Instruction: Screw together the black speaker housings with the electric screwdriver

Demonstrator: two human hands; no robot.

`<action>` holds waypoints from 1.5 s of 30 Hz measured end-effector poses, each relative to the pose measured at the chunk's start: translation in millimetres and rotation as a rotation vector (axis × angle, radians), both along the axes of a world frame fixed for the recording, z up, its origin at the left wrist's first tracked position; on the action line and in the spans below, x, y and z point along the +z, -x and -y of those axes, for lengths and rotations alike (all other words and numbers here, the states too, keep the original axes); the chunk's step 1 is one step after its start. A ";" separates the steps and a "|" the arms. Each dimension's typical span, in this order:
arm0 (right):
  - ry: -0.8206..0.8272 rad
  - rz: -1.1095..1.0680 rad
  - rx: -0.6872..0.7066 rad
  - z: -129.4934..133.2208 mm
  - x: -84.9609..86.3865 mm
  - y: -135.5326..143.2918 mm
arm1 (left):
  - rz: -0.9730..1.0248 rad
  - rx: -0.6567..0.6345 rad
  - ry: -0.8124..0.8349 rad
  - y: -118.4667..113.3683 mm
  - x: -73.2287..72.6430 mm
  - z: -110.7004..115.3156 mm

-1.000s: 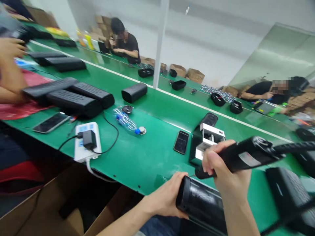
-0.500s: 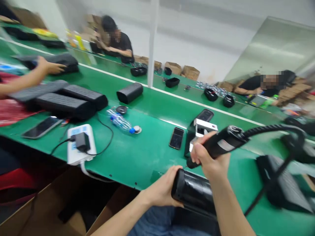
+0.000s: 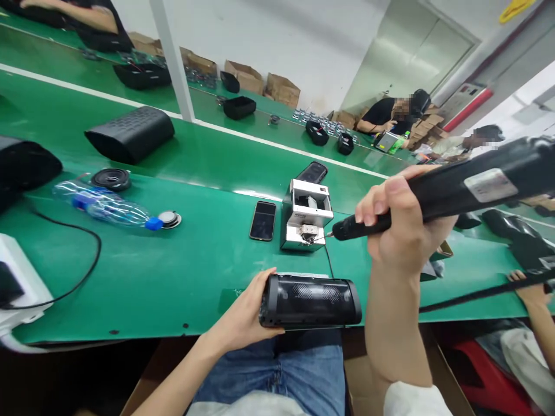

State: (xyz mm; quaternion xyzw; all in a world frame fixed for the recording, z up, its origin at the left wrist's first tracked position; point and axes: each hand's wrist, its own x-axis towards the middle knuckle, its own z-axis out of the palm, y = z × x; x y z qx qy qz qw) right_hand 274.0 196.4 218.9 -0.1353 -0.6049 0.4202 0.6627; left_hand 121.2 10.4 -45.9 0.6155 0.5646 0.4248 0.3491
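My left hand grips the left end of a black speaker housing with a perforated front, held at the table's near edge. In my right hand is a black electric screwdriver, tilted with its bit toward the left. The bit's tip is at the front of a silver-and-black screw feeder; whether a screw sits on it is too small to tell. A dark cable runs down from the feeder behind the housing.
A phone lies left of the feeder, another phone behind it. Further left are a plastic bottle, a round speaker driver, a black housing and a white power strip. A co-worker's hand is at right.
The view has swung right. My right hand has taken the screwdriver from above the housing to the feeder's front. My left hand still holds the speaker housing, now fully in view.
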 end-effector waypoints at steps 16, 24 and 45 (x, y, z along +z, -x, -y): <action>0.041 0.104 -0.206 -34.5 -27.5 16.7 | 0.034 -0.028 0.031 -1.6 1.2 0.2; 0.132 0.103 -0.129 -17.2 -19.3 7.0 | 0.045 -0.035 0.013 -0.6 5.7 -0.2; 0.314 0.176 0.236 36.5 -36.5 9.6 | 0.023 0.043 0.004 -3.3 -3.0 5.6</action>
